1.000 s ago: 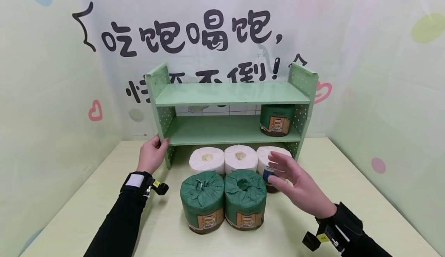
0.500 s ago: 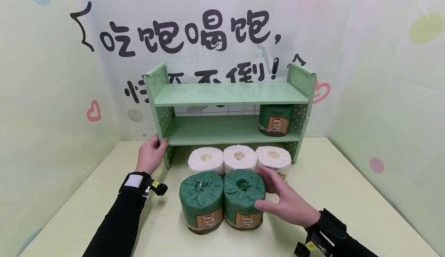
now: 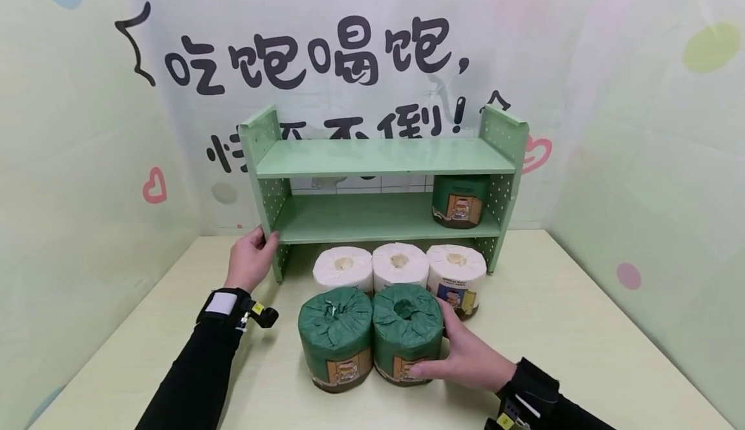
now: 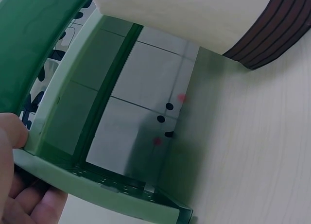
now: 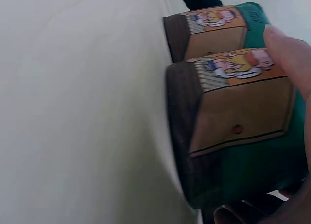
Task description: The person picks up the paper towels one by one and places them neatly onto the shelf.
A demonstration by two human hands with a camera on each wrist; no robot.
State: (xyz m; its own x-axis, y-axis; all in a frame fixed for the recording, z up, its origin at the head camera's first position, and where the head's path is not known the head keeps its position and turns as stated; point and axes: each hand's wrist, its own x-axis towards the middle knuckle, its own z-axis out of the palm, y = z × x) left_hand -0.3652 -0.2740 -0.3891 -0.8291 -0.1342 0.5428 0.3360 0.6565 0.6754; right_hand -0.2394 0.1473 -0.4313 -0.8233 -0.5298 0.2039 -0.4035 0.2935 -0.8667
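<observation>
At the left my left hand [image 3: 251,260] grips the side panel of a green shelf rack [image 3: 384,220], thumb on one face and fingers behind, as the left wrist view shows. My right hand [image 3: 465,352] is around the right one of two green-wrapped toilet paper rolls [image 3: 407,326], its thumb on the printed front and its fingers behind. The other green-wrapped roll [image 3: 335,333] stands directly beside it. Behind these is a row of white-wrapped toilet paper rolls [image 3: 456,275], partly hidden by the green ones.
Another green-wrapped roll [image 3: 461,200] stands at the right end of the middle shelf. The top board [image 3: 384,156] spans above it. The rack stands on a pale table [image 3: 582,346], before a printed backdrop [image 3: 326,3] with walls on both sides.
My right hand has come down and left from above the right white roll, and its fingers now wrap the right green roll. The left hand stays on the rack.
</observation>
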